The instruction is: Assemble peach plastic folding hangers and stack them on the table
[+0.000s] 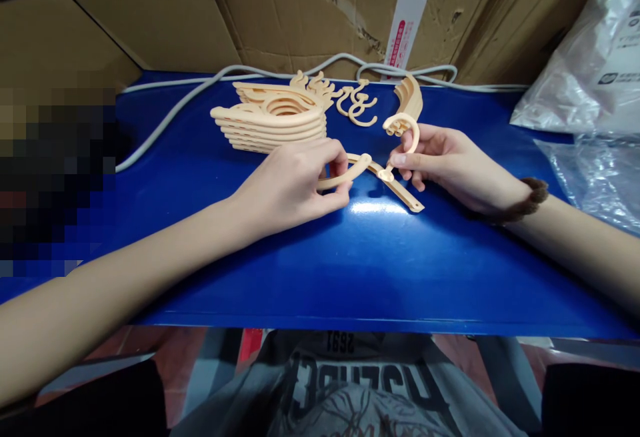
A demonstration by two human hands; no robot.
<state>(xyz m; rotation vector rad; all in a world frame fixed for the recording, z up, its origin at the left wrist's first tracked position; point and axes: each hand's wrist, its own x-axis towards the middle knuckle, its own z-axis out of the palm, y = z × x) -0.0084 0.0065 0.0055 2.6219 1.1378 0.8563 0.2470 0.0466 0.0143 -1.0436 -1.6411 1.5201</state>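
Observation:
Between the thumb and fingers of my left hand [300, 180] is a curved beige hanger arm [353, 171], its rounded end pointing right. My right hand [440, 153] pinches a beige hanger hook [415, 133] near its stem, with the curve upward. The hook's flat round base sits over or against another beige hanger arm [404, 195], which slants down to the right just above the table; whether they are joined I cannot tell. Behind my left hand lies a pile of beige hangers [275, 127]. Several loose hooks [357, 105] lie beyond the two hands.
Nested curved hanger arms [411, 98] stand behind my right hand. A grey cable [220, 75] runs along the back of the blue table [320, 277]. Cardboard boxes [300, 17] rise behind it, and clear plastic bags [585, 70] lie at the right.

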